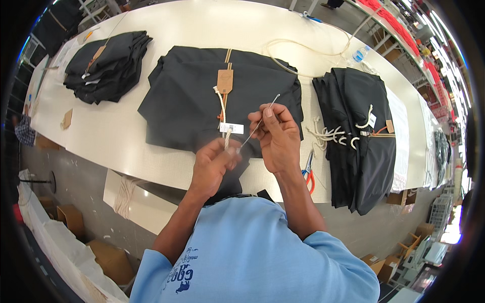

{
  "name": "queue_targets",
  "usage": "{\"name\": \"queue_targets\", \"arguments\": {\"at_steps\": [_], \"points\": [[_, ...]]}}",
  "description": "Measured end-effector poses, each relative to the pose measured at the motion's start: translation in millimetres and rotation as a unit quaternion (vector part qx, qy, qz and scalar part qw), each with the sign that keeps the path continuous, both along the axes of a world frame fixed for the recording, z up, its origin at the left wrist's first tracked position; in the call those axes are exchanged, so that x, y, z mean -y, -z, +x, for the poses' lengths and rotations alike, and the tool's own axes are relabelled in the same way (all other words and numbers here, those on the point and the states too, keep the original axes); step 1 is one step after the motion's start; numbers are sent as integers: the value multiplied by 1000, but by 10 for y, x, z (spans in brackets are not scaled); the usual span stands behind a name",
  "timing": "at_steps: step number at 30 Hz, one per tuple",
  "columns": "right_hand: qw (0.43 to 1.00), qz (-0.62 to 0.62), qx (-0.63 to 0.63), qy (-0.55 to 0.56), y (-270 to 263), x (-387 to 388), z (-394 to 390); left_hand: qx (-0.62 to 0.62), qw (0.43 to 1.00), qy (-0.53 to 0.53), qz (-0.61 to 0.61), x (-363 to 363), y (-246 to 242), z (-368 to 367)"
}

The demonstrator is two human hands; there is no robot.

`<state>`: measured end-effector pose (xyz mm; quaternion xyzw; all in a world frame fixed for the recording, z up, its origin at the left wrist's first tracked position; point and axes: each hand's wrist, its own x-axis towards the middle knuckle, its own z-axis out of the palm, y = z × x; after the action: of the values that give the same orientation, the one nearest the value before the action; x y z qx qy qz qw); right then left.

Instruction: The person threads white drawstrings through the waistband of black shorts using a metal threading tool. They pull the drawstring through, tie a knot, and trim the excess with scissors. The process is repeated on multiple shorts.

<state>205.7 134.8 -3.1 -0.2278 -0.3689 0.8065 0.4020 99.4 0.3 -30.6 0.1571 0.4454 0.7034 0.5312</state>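
Note:
My right hand (278,140) pinches a thin metal wire tool (252,134) with a small loop at its upper end. The tool slants down to the fingertips of my left hand (216,161), which grips the end of a white cord (227,139). Whether wire and cord touch there is blurred. A white label (232,128) with a printed code lies by the cord. Under both hands a stack of black fabric pieces (182,98) is spread out, with a brown card tag (225,81) and a tan striped zipper or tape on top.
Folded black fabric stacks lie at left (113,68) and right (356,163) on the white table (110,140). Red-handled scissors (310,176) rest beside my right forearm. Farther back are a clear hose (303,42) and a plastic bottle (360,54). Cord bundles (125,197) hang over a lower board.

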Motion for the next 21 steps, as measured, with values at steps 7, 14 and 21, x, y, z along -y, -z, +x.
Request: {"name": "queue_targets", "arguments": {"at_steps": [7, 14, 21], "points": [[1000, 14, 7, 14, 59, 25, 46, 17, 1000, 6, 12, 108, 52, -55], [999, 28, 29, 36, 140, 121, 82, -50, 998, -15, -37, 130, 108, -9], [991, 104, 72, 34, 165, 253, 40, -157, 983, 1, -93, 167, 89, -84]]}}
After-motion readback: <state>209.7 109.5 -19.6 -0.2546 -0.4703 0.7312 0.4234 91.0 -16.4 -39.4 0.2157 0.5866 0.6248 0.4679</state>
